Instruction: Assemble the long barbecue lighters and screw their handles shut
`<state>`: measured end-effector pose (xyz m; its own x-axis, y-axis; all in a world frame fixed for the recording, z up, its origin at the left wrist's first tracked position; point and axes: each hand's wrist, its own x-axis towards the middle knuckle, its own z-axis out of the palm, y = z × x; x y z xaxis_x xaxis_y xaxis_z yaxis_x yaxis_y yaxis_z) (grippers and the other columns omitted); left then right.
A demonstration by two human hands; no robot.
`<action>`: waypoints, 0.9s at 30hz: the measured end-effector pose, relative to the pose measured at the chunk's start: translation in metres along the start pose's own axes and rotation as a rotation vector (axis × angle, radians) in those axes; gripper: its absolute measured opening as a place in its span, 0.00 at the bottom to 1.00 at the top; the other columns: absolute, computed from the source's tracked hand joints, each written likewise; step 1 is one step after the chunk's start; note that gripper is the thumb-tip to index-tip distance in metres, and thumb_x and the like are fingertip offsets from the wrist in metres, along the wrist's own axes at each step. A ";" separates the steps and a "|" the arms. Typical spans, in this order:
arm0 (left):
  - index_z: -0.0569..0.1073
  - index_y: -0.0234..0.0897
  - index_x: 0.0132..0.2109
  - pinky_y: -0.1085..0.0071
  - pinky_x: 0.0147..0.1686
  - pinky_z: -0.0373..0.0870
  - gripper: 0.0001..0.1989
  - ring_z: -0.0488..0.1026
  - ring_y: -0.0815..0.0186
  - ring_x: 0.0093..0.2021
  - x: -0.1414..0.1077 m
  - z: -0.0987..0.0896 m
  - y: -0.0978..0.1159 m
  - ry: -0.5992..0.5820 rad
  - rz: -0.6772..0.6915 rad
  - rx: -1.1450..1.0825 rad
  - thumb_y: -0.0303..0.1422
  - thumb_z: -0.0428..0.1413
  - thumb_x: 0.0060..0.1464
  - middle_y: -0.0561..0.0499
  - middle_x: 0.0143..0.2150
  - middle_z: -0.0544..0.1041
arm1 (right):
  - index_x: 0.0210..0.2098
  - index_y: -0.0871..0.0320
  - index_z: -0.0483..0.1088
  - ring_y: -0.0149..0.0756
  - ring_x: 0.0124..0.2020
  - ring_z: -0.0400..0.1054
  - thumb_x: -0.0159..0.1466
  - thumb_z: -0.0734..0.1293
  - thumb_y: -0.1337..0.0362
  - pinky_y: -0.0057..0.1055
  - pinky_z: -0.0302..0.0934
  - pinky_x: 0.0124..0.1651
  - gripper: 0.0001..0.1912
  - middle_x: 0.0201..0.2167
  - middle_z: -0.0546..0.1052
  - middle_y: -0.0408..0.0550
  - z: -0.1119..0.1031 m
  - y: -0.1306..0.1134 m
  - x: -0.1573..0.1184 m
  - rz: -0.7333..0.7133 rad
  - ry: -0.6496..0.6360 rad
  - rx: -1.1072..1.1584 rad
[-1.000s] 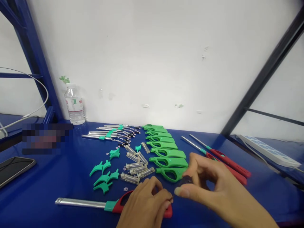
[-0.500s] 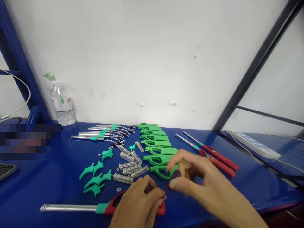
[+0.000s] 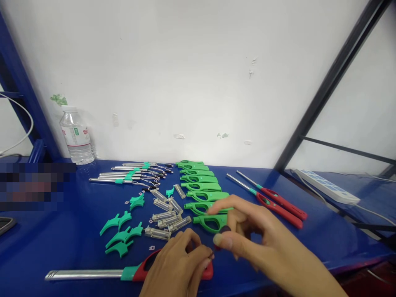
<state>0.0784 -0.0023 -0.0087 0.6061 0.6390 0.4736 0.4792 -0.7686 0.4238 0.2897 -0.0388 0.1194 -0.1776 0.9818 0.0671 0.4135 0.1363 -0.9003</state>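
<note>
Red plastic shows on either side of a worker's left grip (image 3: 179,264), closed over the handle of a lighter (image 3: 129,273) on the blue surface (image 3: 71,231). The lighter's teal collar and metal tube extend to the left of that grip; the handle's end shows just to its right. Whether the left fingertips also hold something small cannot be told. Just beside it, the right grip (image 3: 256,239) pinches a small dark piece (image 3: 225,229) between thumb and forefinger, most of it hidden. Clear cartridges (image 3: 157,234) lie in a cluster just beyond the left grip, with curved teal triggers (image 3: 119,248) ahead and to its left. Green lighter bodies (image 3: 212,187) line up beyond the right grip, the nearest partly behind its fingers. Farther ahead of the left grip are wired metal tubes (image 3: 107,180). Two more red lighters (image 3: 281,211) lie ahead and right of the right grip; a bottle (image 3: 77,138) stands well apart, far ahead and left of both grips.
</note>
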 end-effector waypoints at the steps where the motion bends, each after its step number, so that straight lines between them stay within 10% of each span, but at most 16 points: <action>1: 0.82 0.49 0.50 0.69 0.41 0.79 0.15 0.84 0.62 0.43 0.000 0.000 0.000 0.004 0.001 0.001 0.26 0.52 0.76 0.52 0.46 0.83 | 0.43 0.49 0.84 0.35 0.28 0.66 0.72 0.77 0.46 0.32 0.55 0.33 0.14 0.25 0.75 0.38 0.000 -0.001 0.000 -0.014 -0.010 -0.009; 12: 0.78 0.45 0.39 0.71 0.35 0.78 0.15 0.86 0.61 0.43 0.002 0.000 0.004 0.044 -0.010 0.057 0.26 0.53 0.75 0.51 0.45 0.84 | 0.28 0.53 0.75 0.32 0.25 0.57 0.62 0.83 0.37 0.32 0.48 0.30 0.29 0.18 0.65 0.35 0.005 0.001 0.004 0.027 0.083 -0.066; 27: 0.82 0.47 0.61 0.59 0.48 0.88 0.25 0.88 0.51 0.49 -0.003 0.005 0.002 -0.036 0.013 0.190 0.29 0.69 0.57 0.50 0.52 0.87 | 0.30 0.51 0.80 0.35 0.21 0.66 0.71 0.76 0.41 0.31 0.57 0.25 0.22 0.21 0.76 0.42 -0.010 0.001 -0.003 -0.105 0.336 -0.221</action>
<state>0.0804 -0.0062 -0.0130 0.6337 0.6298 0.4493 0.5802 -0.7710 0.2625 0.2996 -0.0407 0.1222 0.0577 0.9446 0.3230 0.5969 0.2267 -0.7696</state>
